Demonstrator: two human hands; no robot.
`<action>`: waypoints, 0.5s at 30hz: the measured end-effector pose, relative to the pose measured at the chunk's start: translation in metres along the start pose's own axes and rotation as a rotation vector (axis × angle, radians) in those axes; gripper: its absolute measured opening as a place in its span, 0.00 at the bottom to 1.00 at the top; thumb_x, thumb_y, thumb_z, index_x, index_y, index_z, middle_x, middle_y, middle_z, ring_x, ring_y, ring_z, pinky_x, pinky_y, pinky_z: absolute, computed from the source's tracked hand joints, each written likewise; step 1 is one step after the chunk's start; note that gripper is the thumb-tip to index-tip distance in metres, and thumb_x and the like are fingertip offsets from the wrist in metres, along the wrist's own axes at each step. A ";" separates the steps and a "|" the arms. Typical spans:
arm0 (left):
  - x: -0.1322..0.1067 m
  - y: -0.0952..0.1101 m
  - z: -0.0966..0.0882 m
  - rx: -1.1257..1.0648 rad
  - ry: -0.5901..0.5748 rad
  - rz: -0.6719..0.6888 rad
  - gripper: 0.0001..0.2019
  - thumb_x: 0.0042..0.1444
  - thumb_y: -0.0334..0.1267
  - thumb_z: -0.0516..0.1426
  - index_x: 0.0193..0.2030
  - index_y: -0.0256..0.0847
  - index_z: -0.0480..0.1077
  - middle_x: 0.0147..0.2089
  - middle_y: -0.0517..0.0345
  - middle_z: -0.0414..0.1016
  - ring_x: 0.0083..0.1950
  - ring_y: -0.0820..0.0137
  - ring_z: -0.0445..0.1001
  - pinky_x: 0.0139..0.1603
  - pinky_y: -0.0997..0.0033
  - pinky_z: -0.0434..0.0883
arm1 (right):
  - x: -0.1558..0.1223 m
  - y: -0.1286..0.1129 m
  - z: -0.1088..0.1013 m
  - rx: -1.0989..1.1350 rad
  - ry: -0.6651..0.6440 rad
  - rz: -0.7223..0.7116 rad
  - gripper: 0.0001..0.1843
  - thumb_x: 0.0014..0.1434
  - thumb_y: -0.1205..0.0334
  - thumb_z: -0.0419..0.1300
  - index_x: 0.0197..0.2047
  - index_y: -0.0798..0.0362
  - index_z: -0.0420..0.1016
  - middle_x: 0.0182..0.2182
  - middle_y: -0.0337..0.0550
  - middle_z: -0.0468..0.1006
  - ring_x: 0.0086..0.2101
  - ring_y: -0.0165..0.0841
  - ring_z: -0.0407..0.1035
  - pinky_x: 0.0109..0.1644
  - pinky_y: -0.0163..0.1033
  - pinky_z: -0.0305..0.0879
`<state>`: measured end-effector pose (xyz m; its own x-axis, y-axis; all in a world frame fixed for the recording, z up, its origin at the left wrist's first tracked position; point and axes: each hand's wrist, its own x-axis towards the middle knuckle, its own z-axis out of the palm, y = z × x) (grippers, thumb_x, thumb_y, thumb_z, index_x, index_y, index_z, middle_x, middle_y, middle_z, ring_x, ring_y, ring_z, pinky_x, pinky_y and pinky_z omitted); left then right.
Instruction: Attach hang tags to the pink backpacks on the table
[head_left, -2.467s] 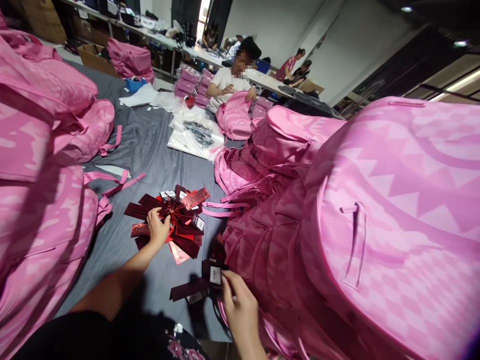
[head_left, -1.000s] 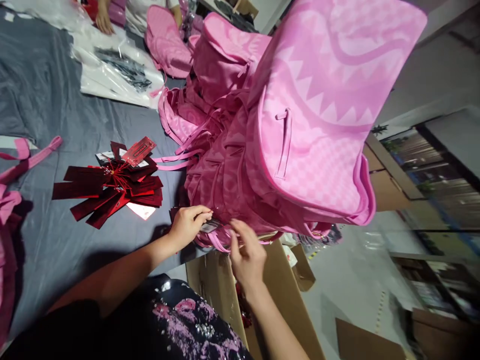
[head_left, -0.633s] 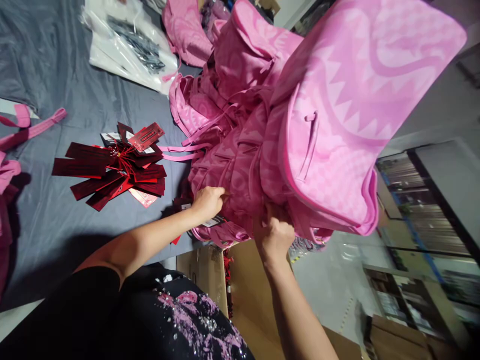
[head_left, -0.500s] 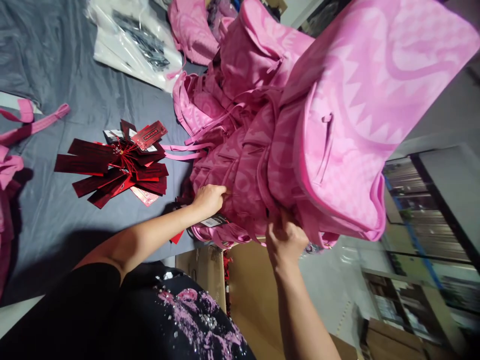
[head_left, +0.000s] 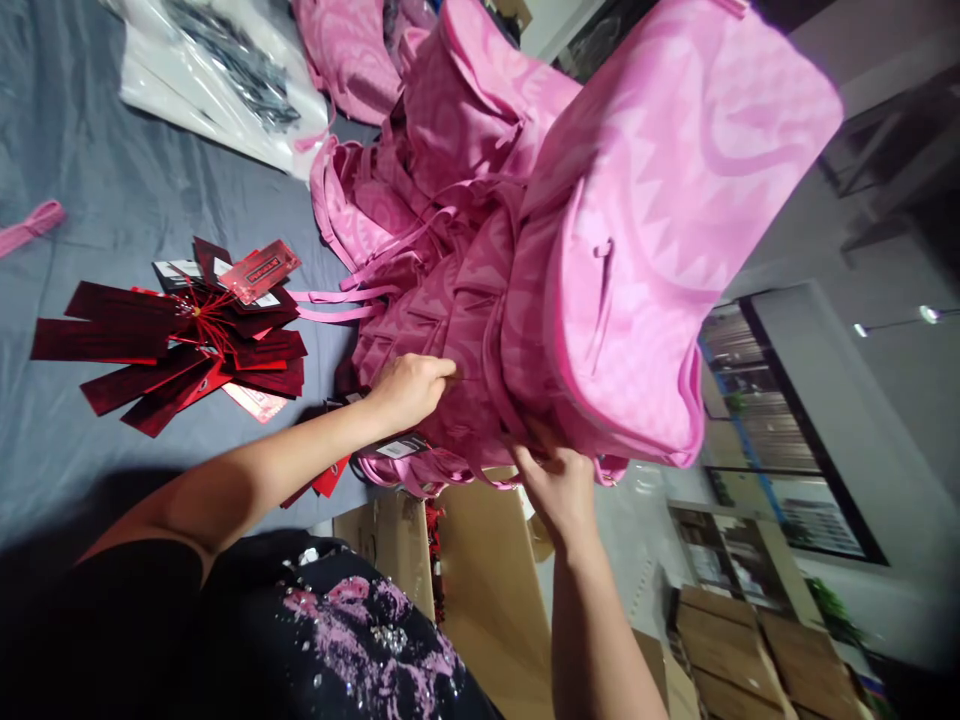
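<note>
In front of me a pink backpack with a tone-on-tone teeth pattern lies on a stack of similar pink backpacks. My left hand is closed in a pinch against the side of the stack; whatever sits between its fingertips is too small to make out. Lower right, my right hand grips the near edge of the top backpack, some fingers hidden beneath it. A black tag with a white label hangs below my left wrist, beside a red tag.
A fanned bundle of dark red hang tags lies on the grey cloth-covered table. Behind it is a clear plastic bag. An open cardboard box stands below the table edge; more brown boxes are at the right.
The view has shifted so that the backpacks and tags appear further left. My left hand keeps its pinch at the stack, and my right hand stays at the near edge of the top backpack.
</note>
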<state>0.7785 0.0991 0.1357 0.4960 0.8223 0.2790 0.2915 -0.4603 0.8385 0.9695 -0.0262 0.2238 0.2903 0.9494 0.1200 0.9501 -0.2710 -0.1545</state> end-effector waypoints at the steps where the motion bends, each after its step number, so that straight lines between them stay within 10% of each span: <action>1: 0.004 0.003 -0.002 0.035 -0.010 0.003 0.15 0.52 0.26 0.48 0.37 0.40 0.75 0.37 0.53 0.80 0.41 0.64 0.77 0.40 0.69 0.69 | 0.000 -0.004 -0.005 0.001 -0.042 -0.033 0.20 0.57 0.49 0.56 0.45 0.55 0.77 0.28 0.46 0.78 0.23 0.31 0.66 0.29 0.35 0.61; 7: 0.028 0.027 -0.008 0.168 -0.093 -0.031 0.16 0.48 0.24 0.51 0.40 0.34 0.75 0.39 0.42 0.78 0.45 0.59 0.76 0.44 0.65 0.71 | 0.013 -0.026 -0.034 -0.191 0.188 -0.105 0.15 0.55 0.53 0.55 0.27 0.55 0.71 0.20 0.46 0.72 0.20 0.33 0.63 0.26 0.37 0.57; 12: 0.036 0.040 -0.011 0.085 -0.104 0.013 0.17 0.53 0.26 0.52 0.48 0.37 0.74 0.43 0.44 0.78 0.50 0.59 0.75 0.50 0.65 0.70 | 0.019 -0.040 -0.055 0.498 0.581 0.061 0.16 0.50 0.54 0.62 0.37 0.53 0.65 0.22 0.37 0.71 0.18 0.30 0.64 0.24 0.37 0.63; 15: 0.041 0.047 -0.014 0.036 -0.120 0.025 0.16 0.56 0.29 0.53 0.50 0.38 0.73 0.45 0.45 0.78 0.51 0.59 0.74 0.52 0.67 0.69 | 0.015 -0.042 -0.065 0.888 0.319 0.103 0.18 0.47 0.52 0.64 0.38 0.53 0.67 0.26 0.41 0.73 0.26 0.36 0.71 0.28 0.42 0.68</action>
<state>0.8008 0.1159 0.1933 0.5974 0.7652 0.2401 0.3054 -0.4938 0.8141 0.9419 -0.0109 0.2960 0.5099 0.8038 0.3066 0.5224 -0.0062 -0.8527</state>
